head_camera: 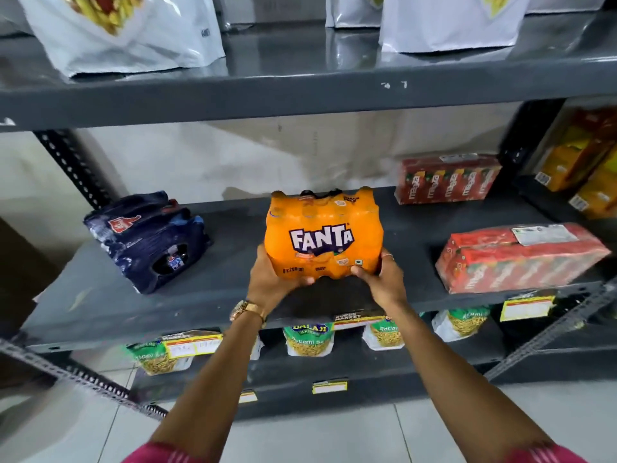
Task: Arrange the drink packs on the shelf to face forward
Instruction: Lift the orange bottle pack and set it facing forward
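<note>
The orange Fanta pack is gripped at its lower corners by the left hand and right hand, fingers closed round it, logo facing outward, mid-shelf between the tilted navy pack and red Maaza packs

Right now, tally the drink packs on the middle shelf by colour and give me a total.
Orange: 1, the Fanta pack held by the left hand and right hand
Dark blue: 1, the blue pack
Red: 2, the back red pack and the front red pack
Total: 4
</note>
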Action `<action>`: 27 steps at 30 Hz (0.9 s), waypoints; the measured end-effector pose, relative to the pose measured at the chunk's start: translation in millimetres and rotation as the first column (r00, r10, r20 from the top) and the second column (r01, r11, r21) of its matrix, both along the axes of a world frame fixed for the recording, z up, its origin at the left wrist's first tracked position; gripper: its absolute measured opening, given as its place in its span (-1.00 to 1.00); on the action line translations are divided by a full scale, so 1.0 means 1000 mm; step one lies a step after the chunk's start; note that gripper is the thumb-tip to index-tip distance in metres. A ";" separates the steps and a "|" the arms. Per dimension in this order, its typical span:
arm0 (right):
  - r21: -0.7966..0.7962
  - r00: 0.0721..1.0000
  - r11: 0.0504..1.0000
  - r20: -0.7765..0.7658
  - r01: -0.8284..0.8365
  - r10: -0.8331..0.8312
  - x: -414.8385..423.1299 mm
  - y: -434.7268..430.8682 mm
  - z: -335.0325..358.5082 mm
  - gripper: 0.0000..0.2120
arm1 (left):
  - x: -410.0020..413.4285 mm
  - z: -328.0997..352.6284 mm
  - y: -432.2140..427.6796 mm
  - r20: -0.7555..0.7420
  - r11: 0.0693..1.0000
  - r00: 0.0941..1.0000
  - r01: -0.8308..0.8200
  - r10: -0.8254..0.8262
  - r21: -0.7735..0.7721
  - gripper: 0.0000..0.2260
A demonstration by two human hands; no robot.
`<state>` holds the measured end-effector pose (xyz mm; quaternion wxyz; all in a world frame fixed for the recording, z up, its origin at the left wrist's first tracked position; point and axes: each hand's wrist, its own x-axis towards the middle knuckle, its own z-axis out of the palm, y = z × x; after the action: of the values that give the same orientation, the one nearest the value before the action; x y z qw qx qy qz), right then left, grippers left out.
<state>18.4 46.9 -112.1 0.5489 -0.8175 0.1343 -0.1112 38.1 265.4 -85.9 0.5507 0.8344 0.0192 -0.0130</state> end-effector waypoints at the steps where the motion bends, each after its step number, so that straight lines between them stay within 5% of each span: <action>1: -0.015 1.000 1.000 -0.004 -0.012 0.012 0.001 -0.004 -0.002 -0.47 | -0.003 -0.001 -0.001 0.010 1.000 1.000 0.005 -0.005 0.014 -0.17; 9: -0.028 0.949 0.960 -0.156 -0.280 0.273 -0.035 -0.044 -0.008 -0.16 | -0.048 -0.022 0.000 0.008 0.952 1.000 -0.001 -0.002 0.305 -0.14; 11: -0.057 0.956 0.960 -0.122 -0.275 0.267 -0.049 -0.048 -0.011 -0.24 | -0.060 -0.029 -0.005 0.066 0.942 0.997 -0.064 0.044 0.330 -0.24; 15: -0.061 0.979 0.977 -0.019 -0.202 0.202 -0.056 -0.047 -0.021 -0.41 | -0.062 -0.030 -0.002 0.088 0.947 0.994 -0.089 0.065 0.309 -0.36; 27: -0.117 0.988 0.984 0.072 -0.130 0.139 -0.059 -0.041 -0.035 -0.51 | -0.063 -0.033 -0.011 0.062 0.982 0.987 -0.154 0.148 0.112 -0.46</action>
<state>-40.9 5.9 -147.2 0.5132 -0.8492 0.0501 -0.1138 -24.7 254.7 -119.1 0.5008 0.8613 0.0683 0.0523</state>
